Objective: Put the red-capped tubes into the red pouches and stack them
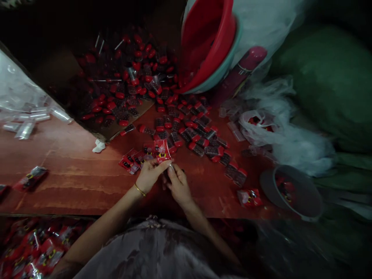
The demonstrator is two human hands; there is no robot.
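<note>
A small red printed packet [162,150] is held upright before me, over the near part of the table. My left hand [148,176], with a gold bangle at the wrist, pinches its lower edge between thumb and fingers. My right hand [178,185] meets it there, thumb and fingers closed at the packet's lower right corner; some of its fingertips are hidden. Just behind my left hand lie several more red packets [129,162]. Beyond the held packet spread many small clear containers with red caps and dark contents [192,133].
A tipped cardboard box [128,126] spills red-capped containers. Stacked basins [229,46], a dark pink bottle [236,73] and plastic bags [305,147] stand right. A grey bowl [267,184] holds packets. Clear tubes [26,126] lie left; filled packets [37,248] are heaped below the table edge [72,211].
</note>
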